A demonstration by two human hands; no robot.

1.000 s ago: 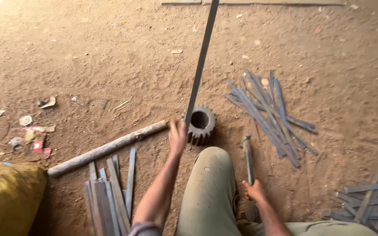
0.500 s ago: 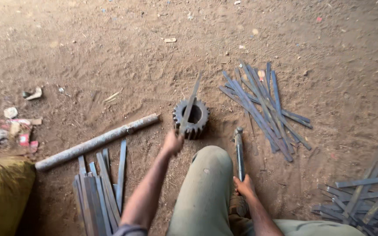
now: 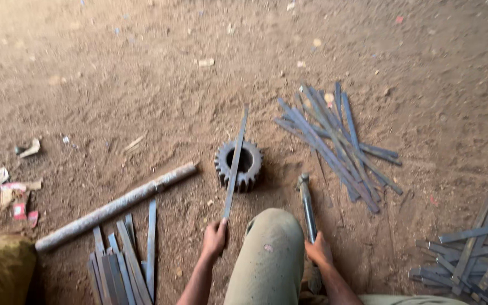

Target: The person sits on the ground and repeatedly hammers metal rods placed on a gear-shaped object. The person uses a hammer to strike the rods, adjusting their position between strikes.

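At the lower centre of the frame, a flat metal strip (image 3: pixel 234 167) is held by the closed left hand (image 3: pixel 214 238), lying across a gear (image 3: pixel 239 165). A hammer (image 3: pixel 307 204) handle is gripped tightly by the right hand (image 3: pixel 318 250).

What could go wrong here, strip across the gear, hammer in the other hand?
1. The flat metal strip lies across the toothed gear, held only at its near end by the left hand; it may slip or spring off.
2. The right hand holds a hammer beside the bent knee; a glancing swing could hit it.
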